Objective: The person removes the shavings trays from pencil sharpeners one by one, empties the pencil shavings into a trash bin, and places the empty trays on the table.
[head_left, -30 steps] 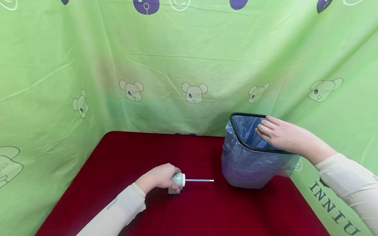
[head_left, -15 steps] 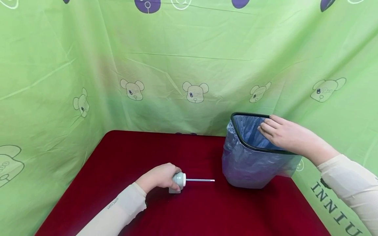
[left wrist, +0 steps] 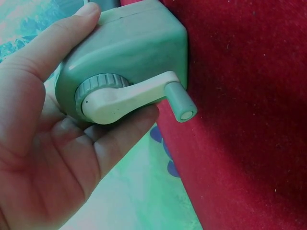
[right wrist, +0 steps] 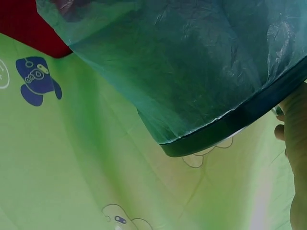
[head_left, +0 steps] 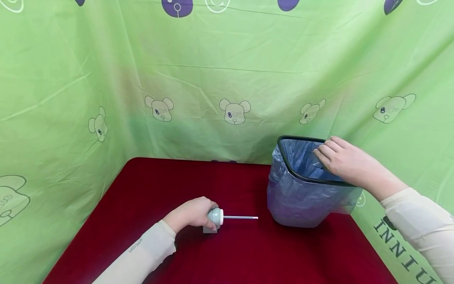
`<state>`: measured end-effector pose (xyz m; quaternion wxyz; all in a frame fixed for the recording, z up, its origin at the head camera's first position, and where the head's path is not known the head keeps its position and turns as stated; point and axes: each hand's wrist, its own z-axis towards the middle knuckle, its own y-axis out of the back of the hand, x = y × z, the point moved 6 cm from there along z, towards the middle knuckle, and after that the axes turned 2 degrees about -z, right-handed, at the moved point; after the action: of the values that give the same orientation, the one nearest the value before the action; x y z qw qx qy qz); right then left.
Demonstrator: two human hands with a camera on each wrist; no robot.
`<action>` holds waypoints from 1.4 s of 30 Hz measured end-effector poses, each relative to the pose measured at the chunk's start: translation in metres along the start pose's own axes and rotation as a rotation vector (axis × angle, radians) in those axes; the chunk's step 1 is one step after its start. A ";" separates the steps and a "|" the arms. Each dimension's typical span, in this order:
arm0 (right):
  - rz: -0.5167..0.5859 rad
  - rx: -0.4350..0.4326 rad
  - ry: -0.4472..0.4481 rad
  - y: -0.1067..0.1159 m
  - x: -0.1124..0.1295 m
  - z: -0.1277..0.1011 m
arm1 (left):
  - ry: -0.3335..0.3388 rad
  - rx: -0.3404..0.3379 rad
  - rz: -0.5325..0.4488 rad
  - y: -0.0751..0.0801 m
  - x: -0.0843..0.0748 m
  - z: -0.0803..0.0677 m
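My left hand (head_left: pixel 194 211) grips a pale green crank pencil sharpener (left wrist: pixel 136 52) on the red table. Its thumb lies across one edge and its fingers support the other side. The white crank arm (left wrist: pixel 132 96) and its green knob (left wrist: pixel 181 102) stick out free. A pencil (head_left: pixel 240 217) juts from the sharpener's white front ring toward the right. Above the open mouth of a bag-lined bin (head_left: pixel 301 203), my right hand (head_left: pixel 338 159) hangs with its fingers curled downward. Under its fingertips shows a small, clear greyish piece (head_left: pixel 320 165), mostly hidden, pinched there.
The bin's black rim ring (right wrist: pixel 220 129) holds the translucent bluish bag (right wrist: pixel 192 62) over its sides. Red cloth covers the table (head_left: pixel 170 177). A green printed curtain (head_left: pixel 198 79) encloses the back and both sides.
My right hand has shifted slightly right and up over the bin, and the clear greyish piece beneath its fingers now shows. The left hand, sharpener and pencil have hardly moved.
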<state>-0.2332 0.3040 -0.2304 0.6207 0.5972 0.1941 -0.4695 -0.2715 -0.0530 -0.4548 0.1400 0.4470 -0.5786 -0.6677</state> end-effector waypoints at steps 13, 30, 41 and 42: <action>0.185 -0.070 -0.250 -0.002 -0.015 -0.011 | -0.003 0.001 0.003 0.001 -0.002 -0.002; 0.440 0.204 -0.776 -0.008 -0.021 -0.009 | -0.008 -0.002 0.008 0.000 0.000 0.000; 0.644 0.292 -0.988 -0.014 -0.019 -0.014 | -0.007 -0.002 -0.003 0.000 -0.002 -0.001; 0.666 0.286 -1.008 -0.015 -0.019 -0.015 | -0.008 -0.002 -0.004 0.000 -0.001 -0.001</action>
<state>-0.2500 0.3269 -0.2271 0.6630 0.4078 -0.3846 -0.4961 -0.2698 -0.0530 -0.4538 0.1367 0.4456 -0.5776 -0.6701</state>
